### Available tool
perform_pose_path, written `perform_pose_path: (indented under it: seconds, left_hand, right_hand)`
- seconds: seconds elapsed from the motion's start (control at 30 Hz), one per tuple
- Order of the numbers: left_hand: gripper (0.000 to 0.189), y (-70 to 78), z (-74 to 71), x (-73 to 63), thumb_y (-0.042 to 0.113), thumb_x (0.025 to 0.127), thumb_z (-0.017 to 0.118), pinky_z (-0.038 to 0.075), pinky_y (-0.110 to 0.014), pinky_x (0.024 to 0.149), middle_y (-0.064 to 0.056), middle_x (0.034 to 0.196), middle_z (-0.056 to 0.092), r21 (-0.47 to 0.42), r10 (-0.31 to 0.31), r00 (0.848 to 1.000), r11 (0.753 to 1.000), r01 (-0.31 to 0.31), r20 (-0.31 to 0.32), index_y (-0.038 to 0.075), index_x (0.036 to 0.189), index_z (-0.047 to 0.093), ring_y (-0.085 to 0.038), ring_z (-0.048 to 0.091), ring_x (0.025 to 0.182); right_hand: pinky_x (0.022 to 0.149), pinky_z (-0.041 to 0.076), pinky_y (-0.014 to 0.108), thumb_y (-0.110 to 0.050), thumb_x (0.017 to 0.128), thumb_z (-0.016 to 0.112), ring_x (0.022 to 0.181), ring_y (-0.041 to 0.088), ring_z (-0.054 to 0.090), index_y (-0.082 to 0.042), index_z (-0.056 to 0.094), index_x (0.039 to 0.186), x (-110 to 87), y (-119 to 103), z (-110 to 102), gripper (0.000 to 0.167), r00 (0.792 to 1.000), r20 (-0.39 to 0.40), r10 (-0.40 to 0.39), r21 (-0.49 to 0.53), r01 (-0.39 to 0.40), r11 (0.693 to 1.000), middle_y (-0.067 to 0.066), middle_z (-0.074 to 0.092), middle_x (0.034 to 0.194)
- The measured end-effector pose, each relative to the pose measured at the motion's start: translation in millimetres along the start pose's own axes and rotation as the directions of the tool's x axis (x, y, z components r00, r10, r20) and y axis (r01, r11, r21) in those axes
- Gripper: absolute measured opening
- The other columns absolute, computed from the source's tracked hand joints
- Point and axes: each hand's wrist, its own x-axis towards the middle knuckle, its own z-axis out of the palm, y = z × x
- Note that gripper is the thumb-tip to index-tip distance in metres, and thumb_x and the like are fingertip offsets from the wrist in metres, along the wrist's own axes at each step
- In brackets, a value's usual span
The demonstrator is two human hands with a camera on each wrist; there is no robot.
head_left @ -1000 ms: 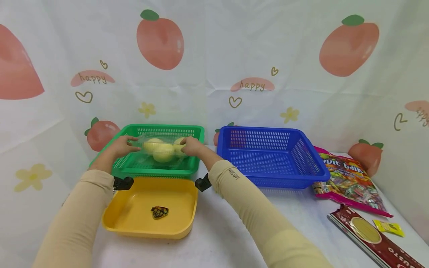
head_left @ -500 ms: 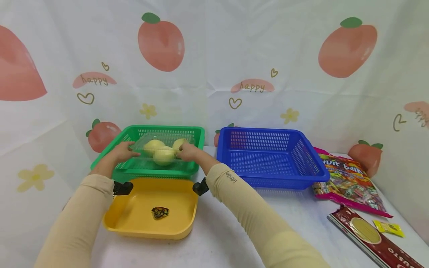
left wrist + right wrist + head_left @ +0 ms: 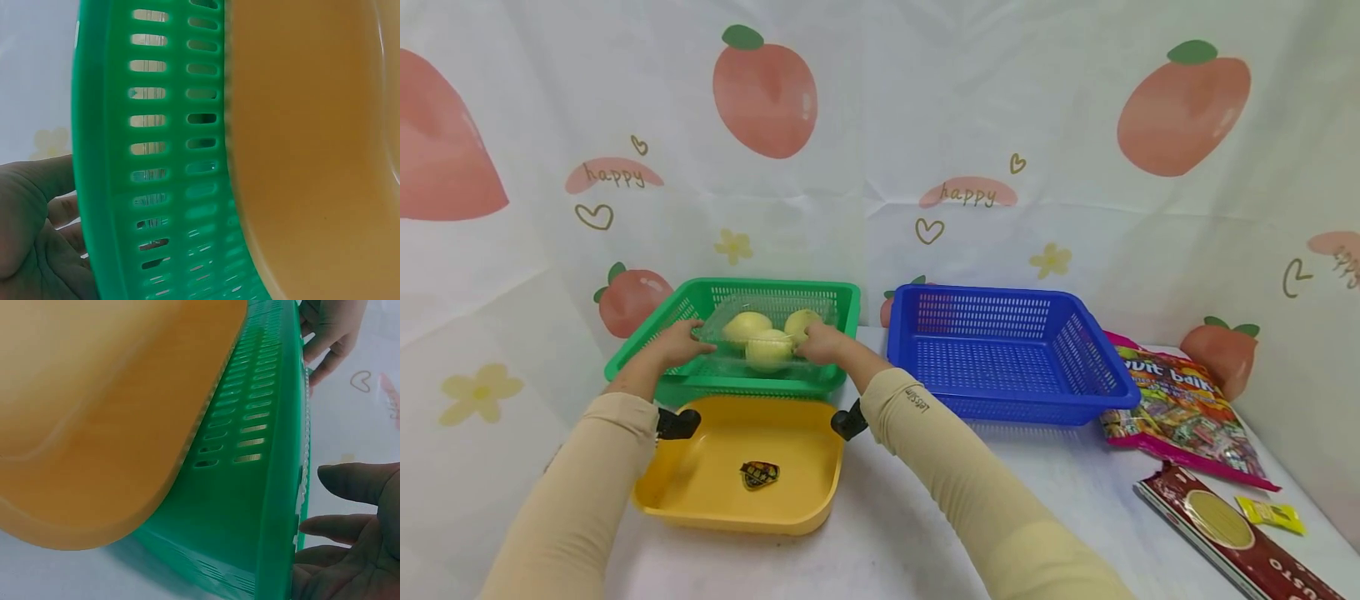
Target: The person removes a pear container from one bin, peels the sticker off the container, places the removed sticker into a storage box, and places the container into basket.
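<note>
A clear plastic container (image 3: pixel 733 358) with pale yellow round fruits (image 3: pixel 767 348) sits inside the green basket (image 3: pixel 752 387). At its left side is my left hand (image 3: pixel 675 343), the fingers stretched toward the container's edge. My right hand (image 3: pixel 822 343) is at the right front corner, fingertips by one of the fruits. In the right wrist view my right hand (image 3: pixel 359 537) has thumb and index finger apart, other fingertips partly hidden by the green rim. The left wrist view shows my left hand (image 3: pixel 37 225) beyond the rim, its fingertips hidden.
A yellow basin (image 3: pixel 737 504) with a dark sticker in it stands before the green basket. To the right is a blue basket (image 3: pixel 1000 408). Further right lie a colourful candy bag (image 3: pixel 1187 417), a dark red packet (image 3: pixel 1232 533) and a small yellow wrapper (image 3: pixel 1270 513).
Over the last second the container and both hands have come down slightly into the green basket. In the last half second they have hardly moved.
</note>
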Motion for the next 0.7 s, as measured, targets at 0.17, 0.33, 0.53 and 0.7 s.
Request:
perform_pose_path:
  seconds: [0.17,0.33,0.53,0.7]
  left_hand:
    - [0.068,-0.8,1.4,-0.8,0.017,0.097,0.046,0.037,-0.061,0.098,-0.045,0.139,0.018,-0.004,0.001,1.000,1.000,-0.001,0.005,-0.017,0.142,0.007,-0.057,0.028,0.125]
    - [0.066,-2.2,3.1,-1.9,0.017,0.097,0.046,0.040,-0.059,0.095,-0.045,0.137,0.022,0.017,0.021,1.000,1.000,-0.021,-0.003,-0.018,0.141,0.012,-0.056,0.032,0.123]
    - [0.065,-5.1,0.9,-9.2,0.025,0.098,0.044,0.038,-0.060,0.097,-0.044,0.138,0.023,-0.008,0.034,0.997,0.999,-0.035,-0.070,-0.016,0.141,0.017,-0.057,0.029,0.124]
    - [0.056,-2.5,-2.9,-17.3,0.021,0.098,0.043,0.032,-0.064,0.100,-0.039,0.141,0.025,0.015,0.085,0.980,0.996,-0.083,-0.182,-0.013,0.140,0.025,-0.055,0.026,0.127]
  right_hand:
    - [0.099,0.041,0.033,-0.023,0.098,0.046,0.126,0.020,0.044,-0.005,0.032,0.144,-86.0,-37,-26,0.052,1.000,0.005,-0.018,0.021,0.018,1.000,0.009,0.039,0.146]
    - [0.109,0.035,0.036,-0.025,0.098,0.047,0.137,0.022,0.033,-0.006,0.029,0.146,-102.9,-37,-33,0.054,0.999,0.010,-0.051,0.047,0.050,0.998,0.008,0.034,0.150]
    - [0.114,0.028,0.039,-0.028,0.095,0.052,0.143,0.022,0.022,-0.009,0.026,0.147,-111.8,-30,-45,0.062,0.991,0.038,-0.129,0.112,0.124,0.986,0.006,0.025,0.155]
    - [0.116,0.023,0.045,-0.036,0.093,0.054,0.145,0.022,0.016,-0.019,0.021,0.150,-135.7,-21,-61,0.068,0.980,0.098,-0.173,0.107,0.162,0.981,0.002,0.017,0.157]
